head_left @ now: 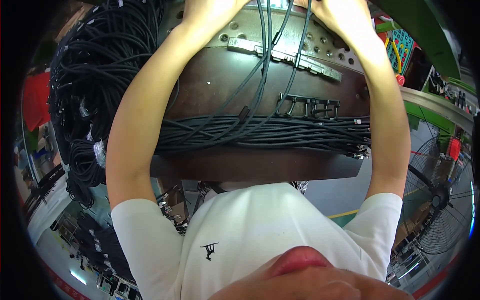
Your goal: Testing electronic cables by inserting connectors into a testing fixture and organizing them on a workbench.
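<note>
A black wire-caged fan (440, 198) stands at right.

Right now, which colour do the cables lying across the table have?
The cables are black, seen best in the head view.

My one feed is a head-worn fisheye looking steeply down, close over the table (212, 90) and set back from the hands (222, 5) (336, 7), which its upper edge partly crops.
</note>
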Tool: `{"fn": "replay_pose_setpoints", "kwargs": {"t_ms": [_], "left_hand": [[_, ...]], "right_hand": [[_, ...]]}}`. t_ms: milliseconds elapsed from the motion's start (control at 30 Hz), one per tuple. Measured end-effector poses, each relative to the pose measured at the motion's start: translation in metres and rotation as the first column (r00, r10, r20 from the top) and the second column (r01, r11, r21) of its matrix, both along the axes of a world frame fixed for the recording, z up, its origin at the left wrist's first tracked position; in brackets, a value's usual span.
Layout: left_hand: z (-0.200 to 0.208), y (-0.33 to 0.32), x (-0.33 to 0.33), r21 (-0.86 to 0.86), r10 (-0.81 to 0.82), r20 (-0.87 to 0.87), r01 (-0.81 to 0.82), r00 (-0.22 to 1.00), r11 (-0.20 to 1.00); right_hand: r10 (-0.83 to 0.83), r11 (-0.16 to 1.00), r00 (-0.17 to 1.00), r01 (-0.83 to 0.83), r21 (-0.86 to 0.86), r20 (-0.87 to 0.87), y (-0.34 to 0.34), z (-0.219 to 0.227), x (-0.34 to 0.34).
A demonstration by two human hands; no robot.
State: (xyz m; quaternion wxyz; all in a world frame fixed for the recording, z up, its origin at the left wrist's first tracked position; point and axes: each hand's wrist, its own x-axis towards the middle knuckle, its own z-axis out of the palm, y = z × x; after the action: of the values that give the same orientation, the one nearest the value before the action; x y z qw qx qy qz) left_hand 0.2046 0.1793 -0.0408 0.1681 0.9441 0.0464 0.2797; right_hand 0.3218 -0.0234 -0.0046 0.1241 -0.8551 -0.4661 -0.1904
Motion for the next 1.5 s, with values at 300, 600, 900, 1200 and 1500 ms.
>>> {"fn": "replay_pose_setpoints", "kwargs": {"t_ms": [300, 600, 900, 1200, 1500], "left_hand": [[-0.003, -0.001, -0.004, -0.118, 0.009, -0.001, -0.009, 1.000, 0.993], [0.008, -0.011, -0.008, -0.262, 0.035, -0.081, -0.055, 0.996, 0.963], [-0.010, 0.005, 0.000, 0.207, 0.028, -0.013, -0.024, 1.000, 0.978], [0.004, 0.002, 0.000, -0.210, -0.270, 0.355, 0.358, 0.895, 0.910], [0.004, -0.012, -0.007, -0.012, 0.161, -0.065, -0.162, 0.985, 0.987]], "right_hand": [[-0.194, 0.980, 0.956, 0.176, -0.098, -0.220, 0.004, -0.009, -0.005], [-0.055, 0.992, 0.982, 0.074, 0.100, -0.178, 0.006, -0.012, -0.006], [-0.132, 0.979, 0.957, 0.167, 0.118, -0.258, 0.006, -0.009, -0.012], [-0.047, 0.994, 0.995, 0.038, 0.106, 0.089, 0.000, -0.026, 0.000], [-0.121, 0.992, 0.983, 0.124, 0.009, -0.141, -0.001, -0.021, -0.002]]}}
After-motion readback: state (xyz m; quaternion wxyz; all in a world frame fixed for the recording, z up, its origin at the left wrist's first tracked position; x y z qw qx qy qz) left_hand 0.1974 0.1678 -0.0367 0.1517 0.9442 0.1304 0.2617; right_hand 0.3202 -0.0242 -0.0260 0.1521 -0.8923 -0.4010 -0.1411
